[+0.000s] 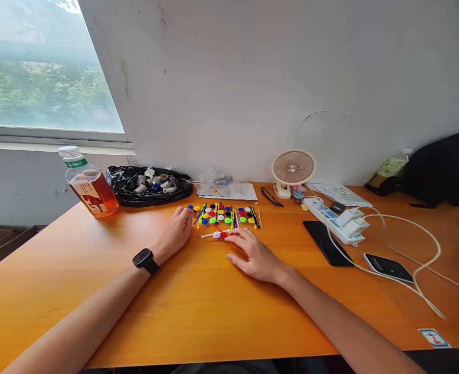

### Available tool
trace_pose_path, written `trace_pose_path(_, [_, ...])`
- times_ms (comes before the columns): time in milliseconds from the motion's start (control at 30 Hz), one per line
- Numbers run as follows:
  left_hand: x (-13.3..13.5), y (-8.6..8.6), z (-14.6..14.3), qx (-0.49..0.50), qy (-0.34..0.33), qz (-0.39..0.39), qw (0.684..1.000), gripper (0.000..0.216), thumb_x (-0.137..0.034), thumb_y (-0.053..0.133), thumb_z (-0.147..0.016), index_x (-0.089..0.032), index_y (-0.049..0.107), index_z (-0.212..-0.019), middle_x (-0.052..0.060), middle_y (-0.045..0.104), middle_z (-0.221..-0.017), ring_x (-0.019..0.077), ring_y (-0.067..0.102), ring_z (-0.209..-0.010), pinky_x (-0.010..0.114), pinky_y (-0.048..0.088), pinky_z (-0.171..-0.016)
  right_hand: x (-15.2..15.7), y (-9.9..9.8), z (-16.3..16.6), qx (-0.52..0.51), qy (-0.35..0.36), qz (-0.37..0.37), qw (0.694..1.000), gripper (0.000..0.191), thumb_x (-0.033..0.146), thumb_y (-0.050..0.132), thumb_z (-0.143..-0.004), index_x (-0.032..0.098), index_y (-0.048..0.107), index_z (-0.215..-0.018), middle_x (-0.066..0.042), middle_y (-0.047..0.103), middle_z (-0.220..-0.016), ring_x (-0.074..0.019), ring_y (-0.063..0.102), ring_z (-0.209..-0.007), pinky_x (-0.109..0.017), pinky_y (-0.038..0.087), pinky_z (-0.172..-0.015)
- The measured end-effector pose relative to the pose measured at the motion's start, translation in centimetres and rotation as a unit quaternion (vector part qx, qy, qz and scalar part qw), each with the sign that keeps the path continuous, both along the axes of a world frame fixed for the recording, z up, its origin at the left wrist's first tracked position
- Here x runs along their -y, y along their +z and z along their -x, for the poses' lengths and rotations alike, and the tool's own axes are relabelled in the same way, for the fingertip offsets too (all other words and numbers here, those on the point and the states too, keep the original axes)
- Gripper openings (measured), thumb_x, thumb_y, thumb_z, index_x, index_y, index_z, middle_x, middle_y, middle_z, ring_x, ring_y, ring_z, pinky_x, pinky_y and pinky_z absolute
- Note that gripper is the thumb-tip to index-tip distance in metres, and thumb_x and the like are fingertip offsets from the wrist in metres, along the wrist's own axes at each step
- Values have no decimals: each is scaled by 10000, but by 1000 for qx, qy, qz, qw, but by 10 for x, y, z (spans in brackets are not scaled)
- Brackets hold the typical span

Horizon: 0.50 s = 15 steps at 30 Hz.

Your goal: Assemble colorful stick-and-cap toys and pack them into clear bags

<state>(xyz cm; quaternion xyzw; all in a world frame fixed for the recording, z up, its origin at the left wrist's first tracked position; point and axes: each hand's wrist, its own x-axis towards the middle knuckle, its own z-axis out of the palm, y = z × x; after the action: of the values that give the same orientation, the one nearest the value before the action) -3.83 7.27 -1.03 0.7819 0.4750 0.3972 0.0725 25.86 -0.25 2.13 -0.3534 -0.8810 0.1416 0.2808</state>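
Note:
My left hand [176, 229], with a black watch [145, 261] on its wrist, rests at the left end of a group of small coloured round pieces [221, 212]. Its fingers are bent together, and their tips are partly hidden beside a dark bit. Thin coloured plastic sticks [232, 218] lie between the rows of round pieces. My right hand [257, 254] is open, thumb apart from the fingers. Its fingertips reach a red round piece [223, 236], which lies beside a white round piece [216, 236] and a white stick [207, 237], nearer me than the rows.
A tea bottle [92, 189] and a black plastic bag [151, 200] of grey parts stand at the back left. Papers [245, 192], glasses [271, 197] and a small fan [293, 167] are along the wall. To the right are a power strip [332, 221], cables and a phone [388, 267].

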Motion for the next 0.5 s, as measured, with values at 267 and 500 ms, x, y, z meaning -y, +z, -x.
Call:
trace_pose_path(267, [1, -3, 0, -70, -14, 24, 997, 308, -202, 423, -1038, -198, 700, -1174, 109, 687, -1129, 276, 617, -1051, 424, 524, -953, 1, 1, 1, 12, -3, 2, 1000, 377, 255, 707, -978, 263, 636, -1349, -98, 614, -1415, -280, 574, -1325, -482, 483, -1170])
trace_pose_path(500, [2, -6, -2, -104, -11, 44, 994, 343, -282, 547, -998, -204, 743, -1268, 110, 700, -1085, 291, 615, -1021, 420, 552, -899, 1, -1, 0, 15, 1, 4, 1000, 353, 265, 699, -987, 253, 641, -1335, -105, 613, -1414, -285, 576, -1326, -498, 482, -1174])
